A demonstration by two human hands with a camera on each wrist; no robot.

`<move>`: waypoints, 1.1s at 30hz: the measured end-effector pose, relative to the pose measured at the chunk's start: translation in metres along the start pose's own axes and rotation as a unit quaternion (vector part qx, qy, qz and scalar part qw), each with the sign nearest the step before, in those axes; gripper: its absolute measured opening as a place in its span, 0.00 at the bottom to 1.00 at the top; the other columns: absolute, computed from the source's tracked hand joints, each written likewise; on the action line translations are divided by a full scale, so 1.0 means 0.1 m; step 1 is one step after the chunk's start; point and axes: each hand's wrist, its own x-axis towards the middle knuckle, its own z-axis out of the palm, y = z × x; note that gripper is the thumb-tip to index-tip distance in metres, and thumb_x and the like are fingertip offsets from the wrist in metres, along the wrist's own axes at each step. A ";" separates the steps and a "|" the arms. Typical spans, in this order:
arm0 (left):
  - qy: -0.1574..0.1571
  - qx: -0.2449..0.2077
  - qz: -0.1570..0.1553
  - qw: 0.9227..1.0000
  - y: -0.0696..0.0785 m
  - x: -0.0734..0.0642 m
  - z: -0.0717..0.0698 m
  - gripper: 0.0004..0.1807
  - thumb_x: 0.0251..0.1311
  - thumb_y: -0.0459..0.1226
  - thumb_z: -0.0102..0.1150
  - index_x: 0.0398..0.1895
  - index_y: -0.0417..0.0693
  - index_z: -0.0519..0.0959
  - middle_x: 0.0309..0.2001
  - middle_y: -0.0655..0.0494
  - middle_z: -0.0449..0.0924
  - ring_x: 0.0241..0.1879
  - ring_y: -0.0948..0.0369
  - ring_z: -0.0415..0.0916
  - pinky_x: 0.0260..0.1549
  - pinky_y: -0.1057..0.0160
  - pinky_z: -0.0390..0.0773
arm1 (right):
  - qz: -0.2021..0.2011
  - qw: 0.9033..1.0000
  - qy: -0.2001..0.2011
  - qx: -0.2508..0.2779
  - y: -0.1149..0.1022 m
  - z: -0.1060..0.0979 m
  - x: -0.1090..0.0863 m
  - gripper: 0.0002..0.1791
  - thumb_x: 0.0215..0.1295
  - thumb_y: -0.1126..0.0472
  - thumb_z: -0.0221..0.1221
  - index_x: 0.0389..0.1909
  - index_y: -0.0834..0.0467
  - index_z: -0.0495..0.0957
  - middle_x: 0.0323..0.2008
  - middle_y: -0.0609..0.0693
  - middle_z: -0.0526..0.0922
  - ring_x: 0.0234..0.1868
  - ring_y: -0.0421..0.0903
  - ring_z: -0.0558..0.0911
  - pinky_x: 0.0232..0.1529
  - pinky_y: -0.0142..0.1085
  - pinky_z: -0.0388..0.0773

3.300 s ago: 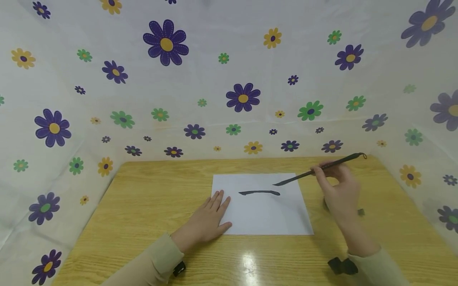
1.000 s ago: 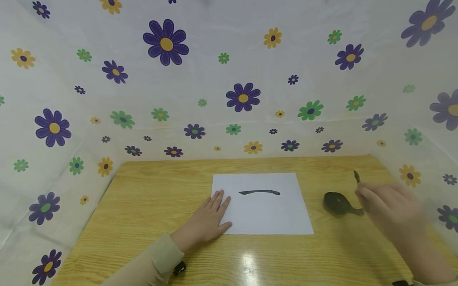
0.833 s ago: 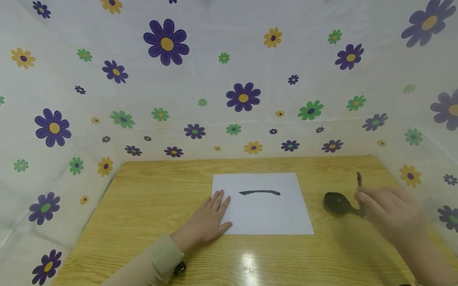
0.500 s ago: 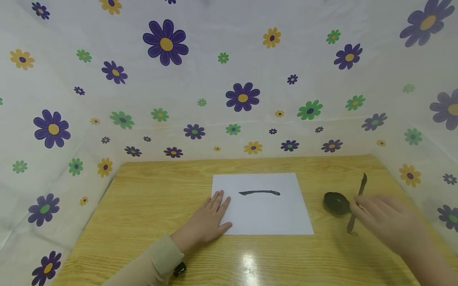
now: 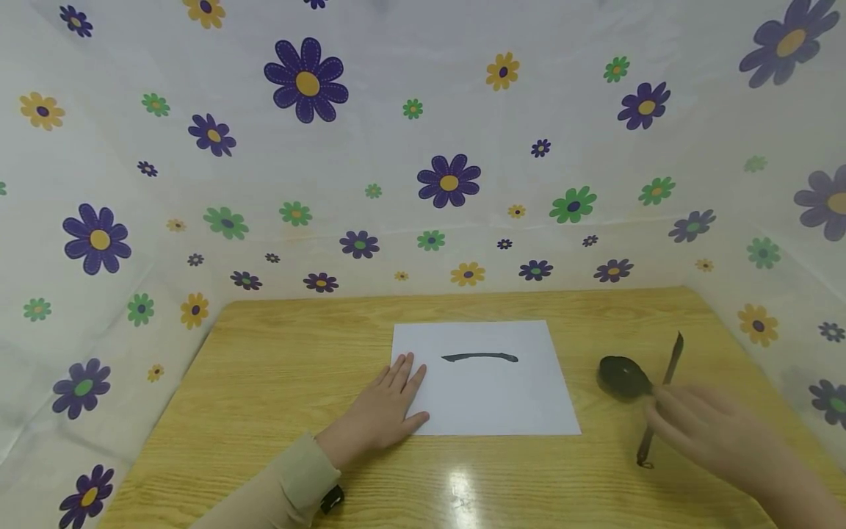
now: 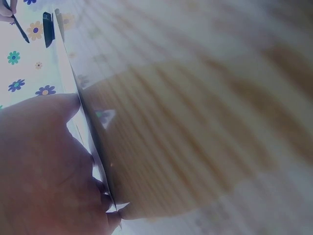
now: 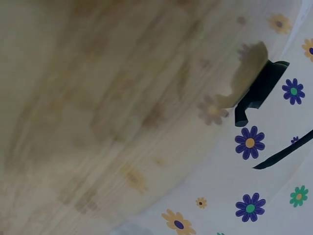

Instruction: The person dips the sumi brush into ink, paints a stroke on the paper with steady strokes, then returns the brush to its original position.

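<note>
A dark calligraphy brush (image 5: 673, 360) slants in front of my right hand (image 5: 717, 437), whose fingers pinch it near its middle. Its bristle tip points up and away, and the looped handle end hangs toward me. Just left of the fingers sits a black ink dish (image 5: 621, 376) with a short stem, which the fingertips partly hide. In the right wrist view the brush (image 7: 284, 154) shows apart from the dish (image 7: 266, 81); the hand is outside that view. My left hand (image 5: 380, 411) rests flat, fingers spread, on the left edge of the white paper (image 5: 489, 404), which bears one black stroke (image 5: 479, 357).
The yellow wooden table (image 5: 297, 338) is glossy and reflects light near its front. A flowered cloth (image 5: 370, 147) encloses it at the back and both sides. A small black object (image 5: 332, 499) shows under my left cuff.
My right hand has carried the brush from above the paper to the right, beside the ink dish. The brush has swung from pointing left to pointing away. My left hand and the paper have stayed put.
</note>
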 end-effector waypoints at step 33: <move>0.001 0.001 -0.001 1.000 0.00 -0.01 -0.01 0.43 0.80 0.58 0.47 0.86 0.43 0.52 0.87 0.38 0.43 0.87 0.43 0.43 0.84 0.45 0.54 | -0.054 0.992 -0.114 -0.020 -0.04 0.17 -0.15 0.36 0.80 0.73 0.15 0.47 0.54 0.77 0.41 0.54 0.88 0.41 0.51 0.87 0.66 0.50 0.79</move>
